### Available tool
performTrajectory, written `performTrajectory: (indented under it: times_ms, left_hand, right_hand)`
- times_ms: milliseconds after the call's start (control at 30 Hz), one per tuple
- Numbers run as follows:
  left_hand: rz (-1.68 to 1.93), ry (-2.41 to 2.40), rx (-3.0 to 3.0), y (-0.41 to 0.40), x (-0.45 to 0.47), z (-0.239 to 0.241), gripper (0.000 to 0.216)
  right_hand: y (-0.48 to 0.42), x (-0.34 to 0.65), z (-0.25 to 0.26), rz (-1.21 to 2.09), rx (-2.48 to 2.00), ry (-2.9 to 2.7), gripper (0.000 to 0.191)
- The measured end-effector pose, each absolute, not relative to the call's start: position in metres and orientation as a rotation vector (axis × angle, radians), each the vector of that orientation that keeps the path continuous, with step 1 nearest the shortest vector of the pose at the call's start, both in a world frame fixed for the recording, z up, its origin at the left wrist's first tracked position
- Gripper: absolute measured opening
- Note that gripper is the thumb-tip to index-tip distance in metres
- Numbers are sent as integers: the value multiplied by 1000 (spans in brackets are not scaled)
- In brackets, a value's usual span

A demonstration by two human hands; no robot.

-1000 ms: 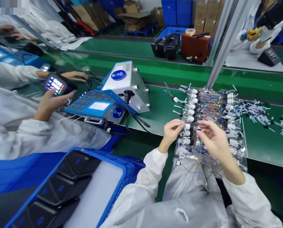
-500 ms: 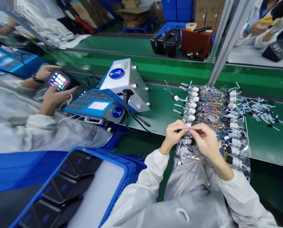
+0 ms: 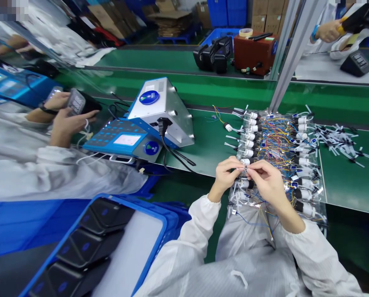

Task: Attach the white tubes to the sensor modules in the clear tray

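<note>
My left hand (image 3: 225, 175) and my right hand (image 3: 266, 181) meet at the near edge of a clear plastic sheet (image 3: 319, 192) that carries rows of small white and black wired parts (image 3: 249, 143) with coloured wires (image 3: 277, 142). Both hands are closed in a pinch on one small part (image 3: 245, 169) between them. My fingertips touch each other there. The part itself is mostly hidden by my fingers. My white sleeves run down to the bottom of the view.
A blue and silver tester (image 3: 147, 123) with a black power cord stands to the left on the green bench (image 3: 209, 142). A co-worker's hands (image 3: 63, 119) hold a dark device at far left. A blue tray (image 3: 88, 243) of black units lies at lower left. Loose cable ties (image 3: 339, 142) lie to the right. An aluminium post (image 3: 291, 49) rises behind.
One second ago my right hand was open above the sheet, apart from the left. It has since closed in and pinches the part together with my left hand. The co-worker's device has tilted.
</note>
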State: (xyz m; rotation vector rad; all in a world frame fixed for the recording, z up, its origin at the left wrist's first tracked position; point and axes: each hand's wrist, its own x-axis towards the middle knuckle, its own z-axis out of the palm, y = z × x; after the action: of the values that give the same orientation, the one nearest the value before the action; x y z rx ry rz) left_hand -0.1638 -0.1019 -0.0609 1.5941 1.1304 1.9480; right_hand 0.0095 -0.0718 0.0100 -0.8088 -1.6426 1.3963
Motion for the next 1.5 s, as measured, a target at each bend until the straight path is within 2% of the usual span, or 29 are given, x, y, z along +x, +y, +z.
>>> performTrajectory:
  times_ms: [200,533,800,1300,1500]
  left_hand:
    - [1905,1149,1702,-102,-165,-60,9]
    - [1945,1060,1682,-98,-162,-51,15]
    - [1896,1105,1720,-101,-163,-54,10]
    - [1855,1178,1811,-104,-162,-55,12]
    - [1789,1228,1863,-103,-164,-52,7]
  right_hand:
    - [-69,11,7,1186,-852,-1820,9]
    - [-76,18,13,1253,-869,-1654,10]
    - [-73,19,11,1339,-848,-1655,14]
    - [-68,20,15,1111,-854,-1903,10]
    - [-66,20,15,1027,-871,-1963,12]
